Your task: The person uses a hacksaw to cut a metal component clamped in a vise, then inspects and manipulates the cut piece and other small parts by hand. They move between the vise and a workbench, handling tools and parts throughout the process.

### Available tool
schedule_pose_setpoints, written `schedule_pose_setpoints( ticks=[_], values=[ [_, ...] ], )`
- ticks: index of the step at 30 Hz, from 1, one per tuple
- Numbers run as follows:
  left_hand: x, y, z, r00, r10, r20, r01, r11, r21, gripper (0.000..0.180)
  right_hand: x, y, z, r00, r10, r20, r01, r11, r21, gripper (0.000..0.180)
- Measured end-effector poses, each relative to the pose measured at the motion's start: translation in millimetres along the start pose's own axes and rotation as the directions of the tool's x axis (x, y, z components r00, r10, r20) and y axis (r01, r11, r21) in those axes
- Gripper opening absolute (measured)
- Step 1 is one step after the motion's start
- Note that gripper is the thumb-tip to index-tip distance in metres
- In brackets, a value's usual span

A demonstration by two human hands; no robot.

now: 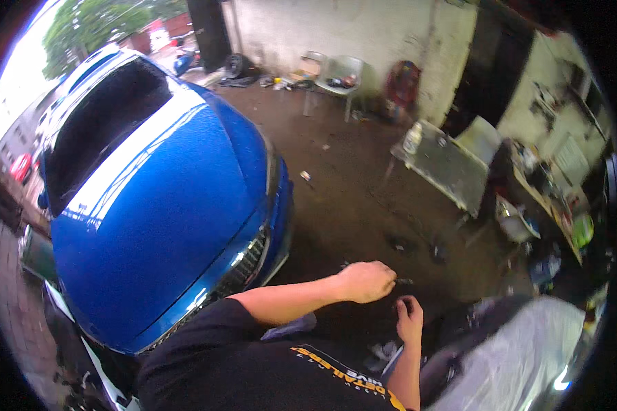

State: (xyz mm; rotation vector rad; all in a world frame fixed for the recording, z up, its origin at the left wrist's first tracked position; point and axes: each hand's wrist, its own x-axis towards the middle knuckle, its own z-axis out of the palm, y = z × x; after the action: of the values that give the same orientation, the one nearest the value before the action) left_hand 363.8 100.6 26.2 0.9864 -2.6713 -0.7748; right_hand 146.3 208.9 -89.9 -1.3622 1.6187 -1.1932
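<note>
Blue and glossy, the car's hood [158,226] fills the left half of the view, beaded with water, a white stripe running along it toward the dark windscreen [103,116]. Right of it lies the bare, stained concrete floor [343,185], with a grey metal tabletop [445,168] further back and a pale plastic chair [343,75] against the far wall. A cluttered workbench [548,198] runs along the right edge.

Low in the middle, the person's left hand [367,281] is clenched, thumb and fingers pinching a small dark object [403,281] that pokes out to the right; what it is cannot be told, as it is too small and blurred. The right hand [410,318] sits just below and beside it, fingers curled loosely and palm turned inward, apparently holding nothing.

Handling such a tiny piece well seems to call for a firm pinch and the free hand cupped close beneath, since anything dropped on that dark floor would be hard to find.
</note>
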Motion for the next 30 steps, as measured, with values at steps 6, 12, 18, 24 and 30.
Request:
schedule_pose_setpoints(
  ticks=[6, 12, 18, 24, 30],
  values=[
    [96.6, -102.5, -61.6, 0.999, 0.036, -0.034, -0.038, 0.998, -0.043, 0.031, 130.4, 13.1, 41.6, 0.995, 0.097, 0.008, -0.097, 0.995, -0.027, 0.017],
    [197.6, -171.3, -153.1, 0.984, 0.099, 0.146, -0.097, 0.995, -0.019, 0.025, 246.9, -26.2, 60.8, 0.989, 0.126, -0.082, -0.136, 0.98, -0.142, 0.023],
    [284.1, -262.4, -195.2, 0.999, 0.048, 0.011, -0.048, 0.999, -0.008, 0.036, 367.5, -50.4, 71.2, 0.984, 0.172, -0.034, -0.175, 0.937, -0.303, 0.029],
    [393.0, -354.5, -220.7, 0.99, 0.09, -0.109, -0.091, 0.996, 0.0, 0.028, 497.2, -8.4, 81.9, 0.99, 0.124, 0.072, -0.087, 0.92, -0.383, 0.035],
    [510.7, -451.1, -274.4, 0.99, 0.071, -0.12, -0.066, 0.997, 0.044, 0.027, 676.5, 18.4, 91.3, 0.994, 0.073, 0.086, -0.034, 0.92, -0.39, 0.041]
  ],
)
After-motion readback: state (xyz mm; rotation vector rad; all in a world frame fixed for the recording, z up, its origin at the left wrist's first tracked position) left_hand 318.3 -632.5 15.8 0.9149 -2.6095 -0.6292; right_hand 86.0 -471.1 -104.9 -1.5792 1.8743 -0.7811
